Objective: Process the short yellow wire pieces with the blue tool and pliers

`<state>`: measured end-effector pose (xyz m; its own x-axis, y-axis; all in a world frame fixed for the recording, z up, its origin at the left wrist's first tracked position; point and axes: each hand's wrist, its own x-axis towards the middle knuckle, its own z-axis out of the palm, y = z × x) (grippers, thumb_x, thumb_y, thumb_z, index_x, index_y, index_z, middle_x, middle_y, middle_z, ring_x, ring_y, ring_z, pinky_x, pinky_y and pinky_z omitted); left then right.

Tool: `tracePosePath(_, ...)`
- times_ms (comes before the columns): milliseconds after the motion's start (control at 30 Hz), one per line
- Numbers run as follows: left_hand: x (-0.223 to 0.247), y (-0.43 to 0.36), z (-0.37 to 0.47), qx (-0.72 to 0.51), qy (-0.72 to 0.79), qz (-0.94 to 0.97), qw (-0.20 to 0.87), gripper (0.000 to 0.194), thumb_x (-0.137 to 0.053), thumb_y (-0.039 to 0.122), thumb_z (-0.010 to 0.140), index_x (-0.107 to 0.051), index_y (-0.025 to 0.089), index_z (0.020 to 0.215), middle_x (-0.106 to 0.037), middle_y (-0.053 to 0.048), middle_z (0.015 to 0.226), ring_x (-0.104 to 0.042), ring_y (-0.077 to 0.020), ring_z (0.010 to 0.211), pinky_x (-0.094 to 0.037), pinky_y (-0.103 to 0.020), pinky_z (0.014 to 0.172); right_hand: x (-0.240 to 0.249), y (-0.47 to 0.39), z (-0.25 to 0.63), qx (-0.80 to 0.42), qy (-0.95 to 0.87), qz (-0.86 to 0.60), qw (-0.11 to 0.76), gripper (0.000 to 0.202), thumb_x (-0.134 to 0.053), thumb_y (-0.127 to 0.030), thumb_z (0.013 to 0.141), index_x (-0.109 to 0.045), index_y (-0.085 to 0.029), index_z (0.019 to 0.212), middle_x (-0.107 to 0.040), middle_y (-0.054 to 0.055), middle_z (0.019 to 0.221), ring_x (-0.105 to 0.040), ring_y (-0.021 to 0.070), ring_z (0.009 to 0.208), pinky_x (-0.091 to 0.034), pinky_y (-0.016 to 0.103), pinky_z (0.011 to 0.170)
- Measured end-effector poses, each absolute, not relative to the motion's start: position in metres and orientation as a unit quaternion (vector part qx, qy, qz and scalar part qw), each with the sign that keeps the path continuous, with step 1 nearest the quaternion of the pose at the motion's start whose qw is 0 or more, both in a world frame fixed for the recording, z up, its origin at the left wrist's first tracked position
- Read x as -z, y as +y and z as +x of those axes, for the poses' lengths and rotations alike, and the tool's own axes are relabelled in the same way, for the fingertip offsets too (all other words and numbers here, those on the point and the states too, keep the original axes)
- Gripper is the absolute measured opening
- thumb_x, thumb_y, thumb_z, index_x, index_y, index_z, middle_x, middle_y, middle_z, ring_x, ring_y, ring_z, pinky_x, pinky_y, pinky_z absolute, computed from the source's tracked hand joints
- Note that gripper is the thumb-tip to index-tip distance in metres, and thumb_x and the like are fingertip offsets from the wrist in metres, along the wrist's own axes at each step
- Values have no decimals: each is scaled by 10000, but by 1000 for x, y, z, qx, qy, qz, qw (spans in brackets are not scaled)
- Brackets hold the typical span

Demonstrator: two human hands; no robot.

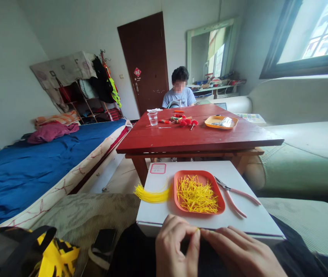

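Note:
My left hand (177,244) is closed in a pinch, thumb against forefinger, at the near edge of a white box (155,215). Its fingertips meet those of my right hand (238,246), which is closed too. A tiny bit of yellow shows between the fingertips, probably a thin yellow strand, mostly hidden by the fingers. Just beyond, on the box, an orange-red tray (200,175) holds a heap of short bent yellow strands (197,194). To its left lies a bundle of longer yellow strands (154,195). Pliers with pink handles (234,194) rest spread to its right.
Behind the box stands a red table (158,140) bearing a plastic cup (152,118), red-tasselled items (185,122) and a yellow tray (221,122). A person (181,92) sits at its far side. A bed (51,154) is left; a black-and-yellow bag (54,254) lies near left.

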<state>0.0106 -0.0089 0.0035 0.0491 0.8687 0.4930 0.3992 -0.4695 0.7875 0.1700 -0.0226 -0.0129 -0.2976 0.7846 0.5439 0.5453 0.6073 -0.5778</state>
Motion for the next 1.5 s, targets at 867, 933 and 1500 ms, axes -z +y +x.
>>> tracePosePath(867, -18, 5, -2, -364, 472, 515, 615, 136, -609, 236, 567, -535, 159, 484, -418, 47, 479, -335, -107, 515, -241, -241, 518, 16, -14, 169, -514, -631, -446, 372, 195, -560, -346, 775, -674, -193, 819, -706, 39, 721, -603, 209, 668, -463, 293, 598)
tracePosePath(933, -19, 5, -3, -360, 473, 507, 625, 130, -609, 228, 558, -529, 164, 479, -433, 40, 487, -351, -113, 529, -251, -241, 529, 15, -14, 169, -514, -633, -444, 372, 187, -560, -334, 775, -674, -191, 813, -706, 38, 714, -602, 206, 661, -464, 290, 591)
tracePosePath(1500, 5, -5, -5, -443, 400, 785, 165, 180, -531, 116, 790, -551, 172, 620, -503, 3, 582, -456, -140, 581, -372, -238, 569, 12, -17, 174, -694, -396, -397, 453, 185, -778, -328, 646, -731, -231, 796, -686, -19, 681, -568, 104, 607, -435, 180, 574)
